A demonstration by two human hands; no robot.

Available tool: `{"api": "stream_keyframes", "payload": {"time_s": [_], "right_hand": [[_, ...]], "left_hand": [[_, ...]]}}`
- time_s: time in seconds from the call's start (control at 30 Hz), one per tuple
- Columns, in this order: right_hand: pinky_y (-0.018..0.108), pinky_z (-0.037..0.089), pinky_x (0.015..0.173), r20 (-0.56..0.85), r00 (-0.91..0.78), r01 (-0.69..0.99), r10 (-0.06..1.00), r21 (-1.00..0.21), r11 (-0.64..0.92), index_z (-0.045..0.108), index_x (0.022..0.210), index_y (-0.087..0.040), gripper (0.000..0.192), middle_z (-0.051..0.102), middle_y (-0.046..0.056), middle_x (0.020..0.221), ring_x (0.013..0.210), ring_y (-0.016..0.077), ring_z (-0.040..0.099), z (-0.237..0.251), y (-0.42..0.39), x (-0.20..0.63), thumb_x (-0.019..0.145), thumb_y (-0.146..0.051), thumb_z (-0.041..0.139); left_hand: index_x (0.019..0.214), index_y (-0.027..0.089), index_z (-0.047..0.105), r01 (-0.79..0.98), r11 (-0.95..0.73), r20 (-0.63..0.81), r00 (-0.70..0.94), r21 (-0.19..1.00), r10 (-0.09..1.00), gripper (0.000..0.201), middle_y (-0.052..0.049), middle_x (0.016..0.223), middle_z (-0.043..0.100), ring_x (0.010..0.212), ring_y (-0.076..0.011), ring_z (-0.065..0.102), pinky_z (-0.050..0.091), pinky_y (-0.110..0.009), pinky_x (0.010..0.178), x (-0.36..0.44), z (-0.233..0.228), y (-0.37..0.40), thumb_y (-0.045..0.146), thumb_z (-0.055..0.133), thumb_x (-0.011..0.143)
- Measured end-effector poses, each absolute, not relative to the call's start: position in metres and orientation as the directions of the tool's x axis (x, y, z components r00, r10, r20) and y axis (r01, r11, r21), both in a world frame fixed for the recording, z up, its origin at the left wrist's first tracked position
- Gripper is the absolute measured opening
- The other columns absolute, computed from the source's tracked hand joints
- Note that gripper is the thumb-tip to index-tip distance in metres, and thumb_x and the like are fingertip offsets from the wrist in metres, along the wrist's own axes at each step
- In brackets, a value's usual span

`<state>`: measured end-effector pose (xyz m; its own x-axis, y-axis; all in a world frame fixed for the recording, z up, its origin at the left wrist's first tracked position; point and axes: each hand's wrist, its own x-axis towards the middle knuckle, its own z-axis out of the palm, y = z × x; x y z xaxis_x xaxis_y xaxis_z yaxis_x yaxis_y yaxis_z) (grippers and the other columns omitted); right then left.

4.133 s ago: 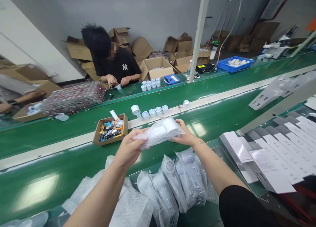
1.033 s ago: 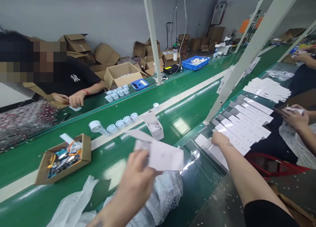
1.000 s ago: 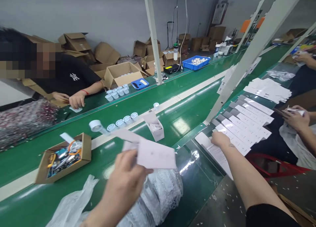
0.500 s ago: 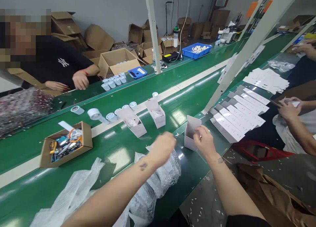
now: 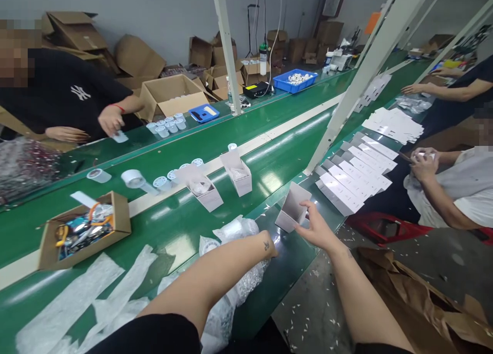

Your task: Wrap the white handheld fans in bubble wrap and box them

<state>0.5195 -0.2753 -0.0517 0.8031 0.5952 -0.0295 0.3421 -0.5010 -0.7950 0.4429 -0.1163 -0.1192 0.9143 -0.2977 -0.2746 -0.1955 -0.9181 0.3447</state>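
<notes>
Head view: right hand (image 5: 318, 229) grips a small white carton (image 5: 291, 208) at the near edge of the green conveyor belt (image 5: 277, 138), thumb and fingers pinching its right wall. The carton is open at the top, flap standing up, tilted a bit toward the belt; inside looks blank white, the contents can't be made out.

Left hand (image 5: 271, 251) is mostly hidden behind its own forearm — it reaches down into the pile of bubble-wrap bags (image 5: 234, 236) at the belt's near edge. Can't tell whether it's clenched on a bag or just resting there.

On the belt, further out: two more open white cartons (image 5: 239, 171), each with something wrapped inside, standing by the white centre strip. Beside them is a row of small white round caps (image 5: 165, 181) and a roll of tape (image 5: 131, 178). A cardboard tray of tools (image 5: 82, 229) sits to the left.

Right of the held carton, well apart — a fanned row of flat white box blanks (image 5: 354, 171) along the bench edge.

Other people: one in a black shirt (image 5: 61, 94) across the belt, handling a small cap; one in a white shirt (image 5: 462, 182) on the right, hands together on something small.
</notes>
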Motion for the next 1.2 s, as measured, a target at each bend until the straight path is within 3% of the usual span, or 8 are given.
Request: {"api": "stream_keyframes", "payload": {"time_s": [0.13,0.27,0.37,0.5,0.7,1.03,1.13,1.2], "right_hand": [[0.045,0.049,0.092,-0.053,0.827,0.274,0.559,-0.831,-0.484,0.035,0.124,-0.025,0.059,0.054,0.004,0.11,0.09,0.0208,0.059,-0.054,-0.285,0.518,0.071,-0.027,0.062],[0.044,0.05,0.092,-0.069,0.816,0.231,0.574,-0.871,-0.433,0.037,0.123,-0.026,0.06,0.057,0.004,0.11,0.093,0.0209,0.06,-0.049,-0.281,0.514,0.069,-0.024,0.063],[0.043,0.049,0.094,-0.076,0.768,0.225,0.636,-0.898,-0.379,0.042,0.12,-0.025,0.059,0.059,0.004,0.113,0.098,0.0216,0.061,-0.046,-0.266,0.508,0.067,-0.022,0.067],[0.044,0.051,0.093,-0.052,0.684,0.269,0.727,-0.909,-0.318,0.048,0.117,-0.026,0.055,0.061,0.004,0.114,0.101,0.0229,0.061,-0.049,-0.24,0.495,0.067,-0.022,0.072],[0.049,0.052,0.091,0.0,0.677,0.372,0.736,-0.863,-0.342,0.042,0.121,-0.024,0.059,0.061,0.009,0.116,0.105,0.0275,0.063,-0.06,-0.223,0.488,0.07,-0.025,0.072],[0.044,0.055,0.086,0.056,0.735,0.355,0.676,-0.881,-0.313,0.039,0.115,-0.024,0.056,0.06,0.007,0.112,0.096,0.0243,0.065,-0.08,-0.239,0.488,0.069,-0.03,0.071],[0.047,0.052,0.091,0.094,0.696,0.406,0.712,-0.869,-0.283,0.043,0.118,-0.024,0.056,0.06,0.01,0.117,0.105,0.0282,0.063,-0.084,-0.237,0.486,0.069,-0.027,0.071],[0.048,0.051,0.092,0.094,0.698,0.406,0.71,-0.868,-0.284,0.043,0.12,-0.023,0.058,0.06,0.011,0.116,0.107,0.0296,0.062,-0.086,-0.238,0.485,0.068,-0.024,0.069]], "left_hand": [[0.049,0.021,0.058,-0.332,-0.876,-0.404,0.79,0.35,-0.461,0.025,-0.005,0.065,0.064,0.081,-0.0297,0.063,0.046,-0.044,0.079,0.435,-0.088,-0.096,0.002,0.073,0.041],[0.079,0.022,0.063,-0.392,-0.815,-0.303,0.787,0.427,-0.538,0.027,-0.004,0.091,0.068,0.088,-0.0231,0.062,0.047,-0.034,0.079,0.42,-0.019,-0.059,0.012,0.07,0.055],[0.093,0.021,0.058,-0.099,-0.73,-0.053,0.982,0.676,-0.183,0.025,-0.002,0.089,0.063,0.079,-0.0174,0.06,0.047,-0.028,0.069,0.402,0.035,-0.032,0.024,0.065,0.069],[0.108,0.02,0.049,0.003,-0.134,0.066,0.86,0.991,0.507,0.051,0.002,0.086,0.059,0.073,-0.0144,0.059,0.047,-0.026,0.066,0.39,0.054,-0.021,0.03,0.073,0.065],[0.095,0.02,0.048,-0.167,0.332,-0.154,0.641,0.928,0.752,0.049,0.004,0.079,0.06,0.068,-0.0134,0.06,0.048,-0.025,0.061,0.4,0.011,-0.059,0.032,0.08,0.059],[0.094,0.02,0.051,0.008,-0.138,0.091,0.708,0.99,0.7,0.034,0.003,0.076,0.061,0.069,-0.0149,0.061,0.048,-0.026,0.064,0.392,0.005,-0.06,0.032,0.071,0.069],[0.104,0.022,0.056,0.011,-0.574,0.24,0.901,0.819,0.36,0.035,-0.003,0.095,0.068,0.088,-0.0201,0.065,0.05,-0.029,0.079,0.391,0.004,-0.072,0.028,0.068,0.072],[0.11,0.022,0.056,0.072,-0.732,0.136,0.966,0.677,0.22,0.034,-0.005,0.099,0.069,0.092,-0.0219,0.066,0.049,-0.03,0.08,0.398,0.008,-0.082,0.031,0.064,0.078]]}}
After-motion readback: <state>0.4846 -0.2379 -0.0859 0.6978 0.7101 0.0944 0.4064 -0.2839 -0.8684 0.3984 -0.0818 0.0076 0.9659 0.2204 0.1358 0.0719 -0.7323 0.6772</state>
